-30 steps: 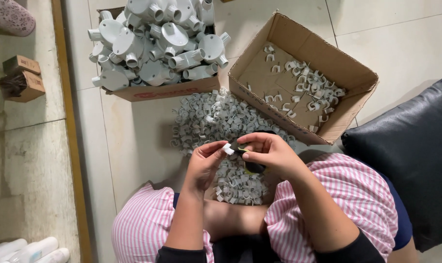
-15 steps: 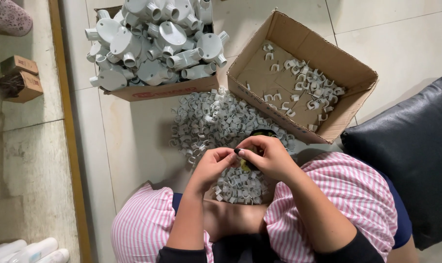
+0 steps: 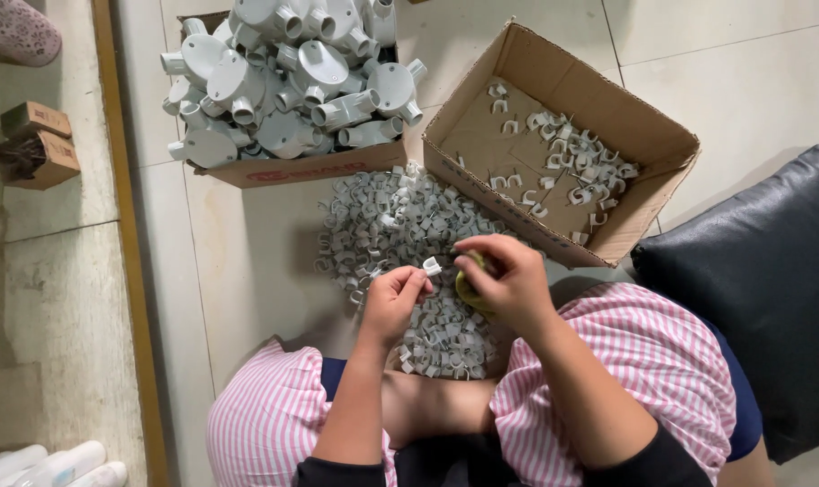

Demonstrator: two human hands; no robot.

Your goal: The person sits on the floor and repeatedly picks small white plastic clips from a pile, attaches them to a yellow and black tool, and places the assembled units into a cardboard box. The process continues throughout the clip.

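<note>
Two open cardboard boxes on the floor: one (image 3: 319, 167) stacked with grey round junction fittings, too many to count, the other (image 3: 648, 212) with maybe thirty loose clips. One big heap of grey clips (image 3: 400, 234), hundreds easily. Two small brown boxes (image 3: 40, 140) by the left edge.

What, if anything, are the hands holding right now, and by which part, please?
The left hand pinches a small white clip by one end at its fingertips. The right hand cups a yellow-green object, mostly hidden, so that grip is unclear.

Probably a small home workshop: tiled floor (image 3: 247, 271), cartons of grey conduit fittings (image 3: 283, 81), heaped cable clips (image 3: 382, 225).
</note>
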